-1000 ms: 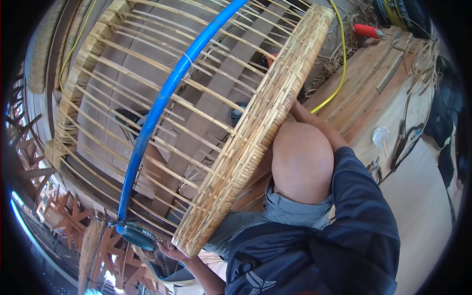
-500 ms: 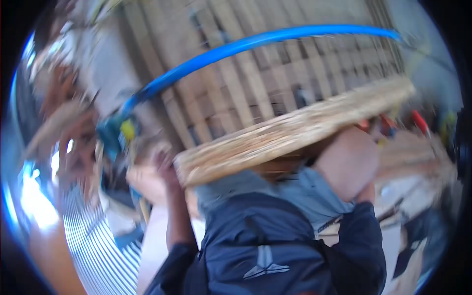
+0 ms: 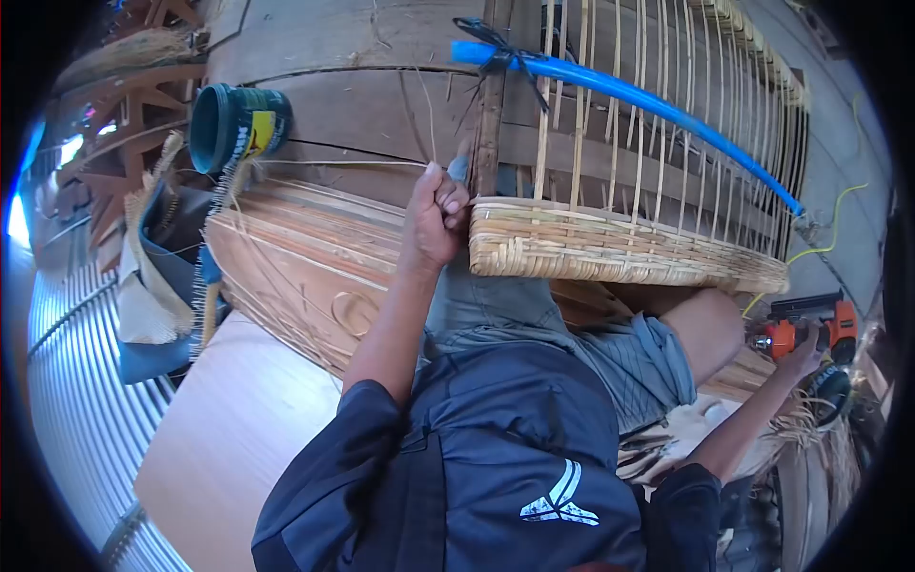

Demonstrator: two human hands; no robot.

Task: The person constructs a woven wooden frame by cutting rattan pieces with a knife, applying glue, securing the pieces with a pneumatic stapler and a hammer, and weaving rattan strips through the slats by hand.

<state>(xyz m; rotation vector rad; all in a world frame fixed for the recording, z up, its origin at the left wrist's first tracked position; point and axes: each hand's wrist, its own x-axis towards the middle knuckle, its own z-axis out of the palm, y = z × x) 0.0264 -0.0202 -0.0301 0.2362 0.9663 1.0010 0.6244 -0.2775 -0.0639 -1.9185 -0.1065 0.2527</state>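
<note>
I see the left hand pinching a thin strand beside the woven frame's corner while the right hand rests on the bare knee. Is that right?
Not quite: in the head view, the right hand is on the orange-and-black power tool, not the bare knee. The left hand is pinching a thin strand beside the woven frame's corner, as you said.

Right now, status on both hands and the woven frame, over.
Left hand pinching a thin strand. Right hand gripping orange tool. Woven frame ahead, blue tube across its rods.
</note>
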